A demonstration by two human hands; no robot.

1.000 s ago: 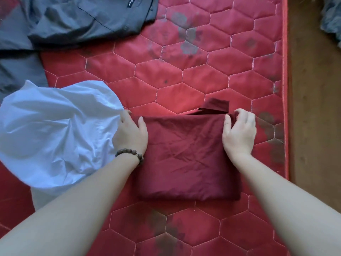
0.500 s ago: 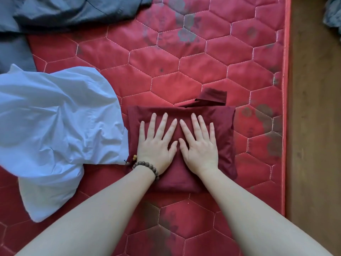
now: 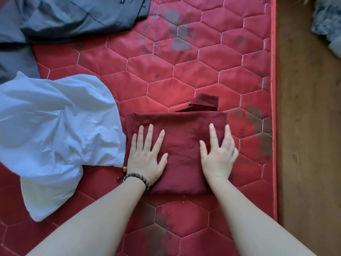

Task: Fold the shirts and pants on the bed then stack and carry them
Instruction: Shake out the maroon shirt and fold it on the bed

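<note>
Palms press flat, fingers straight: left hand (image 3: pixel 145 154) and right hand (image 3: pixel 218 154) hold nothing, smoothing the folded maroon garment (image 3: pixel 182 145) on the bed (image 3: pixel 184 71). Beside it, the blue shirt (image 3: pixel 55 130) waits. A flap, perhaps a collar, sticks out; lifting may undo the fold.

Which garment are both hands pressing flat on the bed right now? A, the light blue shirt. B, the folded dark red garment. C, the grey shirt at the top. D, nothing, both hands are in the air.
B: the left hand and the right hand both lie with straight, spread fingers on the folded dark red garment, while the light blue shirt lies untouched beside it.
</note>
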